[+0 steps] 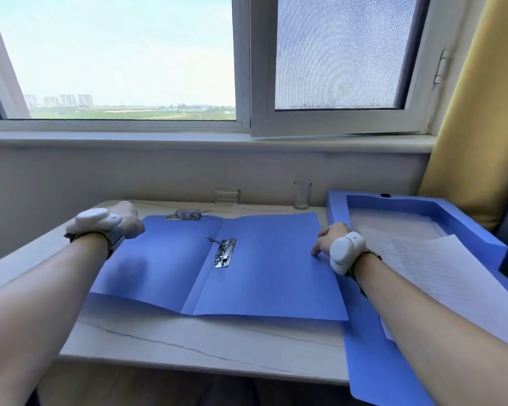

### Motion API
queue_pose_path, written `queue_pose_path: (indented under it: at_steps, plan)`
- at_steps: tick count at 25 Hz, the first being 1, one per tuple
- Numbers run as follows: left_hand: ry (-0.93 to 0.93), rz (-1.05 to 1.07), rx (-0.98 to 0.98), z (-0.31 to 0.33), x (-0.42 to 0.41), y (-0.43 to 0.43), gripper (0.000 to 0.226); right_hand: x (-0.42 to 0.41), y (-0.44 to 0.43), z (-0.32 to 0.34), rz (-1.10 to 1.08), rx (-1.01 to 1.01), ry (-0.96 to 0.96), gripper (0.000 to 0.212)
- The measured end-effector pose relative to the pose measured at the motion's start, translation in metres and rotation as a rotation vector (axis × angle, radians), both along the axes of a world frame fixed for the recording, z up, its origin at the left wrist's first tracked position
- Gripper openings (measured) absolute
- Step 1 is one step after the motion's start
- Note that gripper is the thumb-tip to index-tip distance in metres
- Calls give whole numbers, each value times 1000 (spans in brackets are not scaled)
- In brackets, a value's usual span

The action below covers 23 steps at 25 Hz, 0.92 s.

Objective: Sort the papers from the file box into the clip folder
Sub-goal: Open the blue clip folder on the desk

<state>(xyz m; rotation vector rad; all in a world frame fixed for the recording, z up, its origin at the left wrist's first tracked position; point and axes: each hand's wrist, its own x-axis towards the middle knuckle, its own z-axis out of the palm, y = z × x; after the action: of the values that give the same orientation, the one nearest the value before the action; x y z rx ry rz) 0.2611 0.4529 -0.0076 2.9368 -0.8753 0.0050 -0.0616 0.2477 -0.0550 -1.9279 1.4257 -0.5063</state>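
A blue clip folder (261, 276) lies open and flat on the table, with a metal clip (225, 252) near its spine and another metal clip (185, 214) at its far left edge. My left hand (128, 219) rests at the folder's far left corner, fingers curled, holding nothing that I can see. My right hand (329, 240) presses its fingertips on the folder's right edge. To the right stands the open blue file box (423, 205), with white papers (440, 268) inside and spilling toward me.
An empty drinking glass (302, 194) stands at the table's back edge, next to a small clear holder (226, 196). The white table (188, 341) ends close in front of me. A window sill and wall lie behind; a yellow curtain (481, 112) hangs at right.
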Motion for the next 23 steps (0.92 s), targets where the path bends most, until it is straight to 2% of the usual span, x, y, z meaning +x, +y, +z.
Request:
queue_pose_path:
  at_steps: [1,5,10,16,20,23]
  plan:
    - [17,-12,-82,4,-4,-3,10,1,2,1,-13,-15,-12,51]
    - [83,-115,-371,22,-48,-36,32,-4,3,9,-46,-77,-62,42]
    - [169,-345,-502,41,-122,-84,35,-25,-6,27,-91,-45,-163,21]
    - [385,-598,-475,15,-261,-140,28,-100,-27,37,-215,-78,-157,34]
    - [442,-694,-321,-14,-325,-173,9,-155,-37,30,-346,-74,-134,38]
    - [434,-612,-209,-39,-336,-198,23,-189,-42,22,-470,-47,-80,41]
